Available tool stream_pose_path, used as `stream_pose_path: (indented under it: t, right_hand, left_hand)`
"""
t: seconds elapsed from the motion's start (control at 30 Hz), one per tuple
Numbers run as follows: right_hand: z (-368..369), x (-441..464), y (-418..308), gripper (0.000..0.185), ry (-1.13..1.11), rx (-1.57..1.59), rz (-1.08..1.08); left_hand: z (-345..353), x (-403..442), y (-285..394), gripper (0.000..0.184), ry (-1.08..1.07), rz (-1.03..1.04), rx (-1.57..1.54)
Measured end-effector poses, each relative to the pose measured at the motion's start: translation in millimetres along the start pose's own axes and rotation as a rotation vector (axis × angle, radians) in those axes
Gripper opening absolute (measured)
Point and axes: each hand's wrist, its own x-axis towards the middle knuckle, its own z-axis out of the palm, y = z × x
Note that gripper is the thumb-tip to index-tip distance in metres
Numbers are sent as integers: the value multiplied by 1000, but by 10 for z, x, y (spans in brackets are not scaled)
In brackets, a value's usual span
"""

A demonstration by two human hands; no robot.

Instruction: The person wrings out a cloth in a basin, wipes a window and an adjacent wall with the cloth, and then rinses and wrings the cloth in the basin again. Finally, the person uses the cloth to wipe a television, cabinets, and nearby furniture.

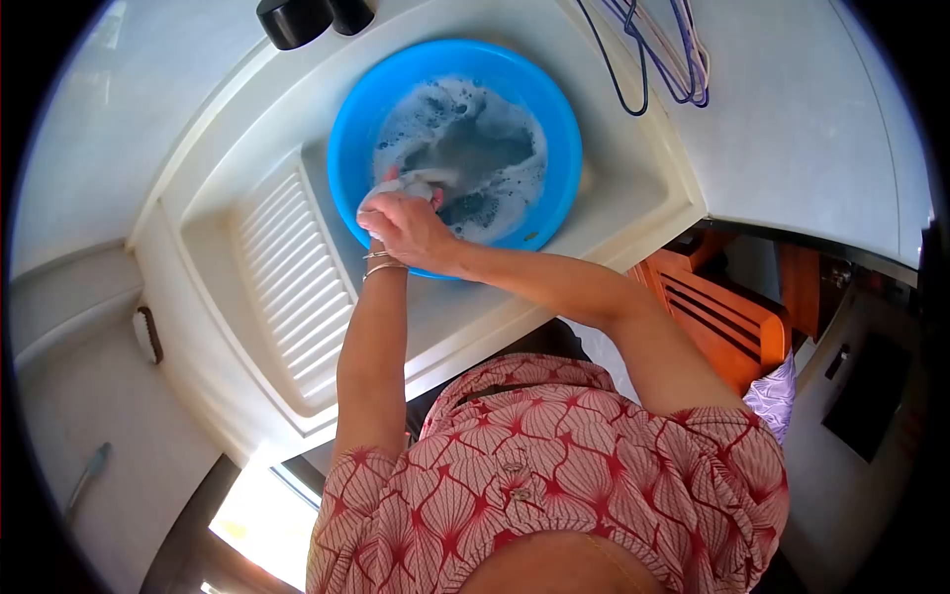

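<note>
A blue plastic basin [345,119] of sudsy grey water [475,153] sits in the sink. Over its near-left rim my two hands are close together, closed on a wet whitish cloth [421,182]. My right hand [414,232] lies across the front, its fingers curled over the bundle. Mostly hidden behind it is my left hand [370,220], with bracelets [382,263] at the wrist. Small pinkish-red spots show beside the cloth; whether they are fingertips or fabric I cannot tell. Part of the cloth is covered by foam.
The pale sink [633,188] has a ribbed washboard [297,282] left of the basin. Black containers [295,22] stand at the back edge, hangers [683,59] at the back right. A scrubbing brush [147,335] lies at the left, and a wooden chair [717,322] stands at the right.
</note>
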Motion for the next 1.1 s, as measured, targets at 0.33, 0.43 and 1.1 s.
stream_pose_path:
  t: [0.33,0.43,1.1]
  right_hand:
    - [-611,576,1786,14,285,-520,73]
    - [-492,387,1542,13,249,-563,200]
    - [-891,598,85,24,-124,1185,569]
  left_hand:
    - [-25,-68,657,40,410,-885,-934]
    - [77,-85,198,49,227,-1047,-1162]
    - [177,-107,675,27,-121,-642,-1291]
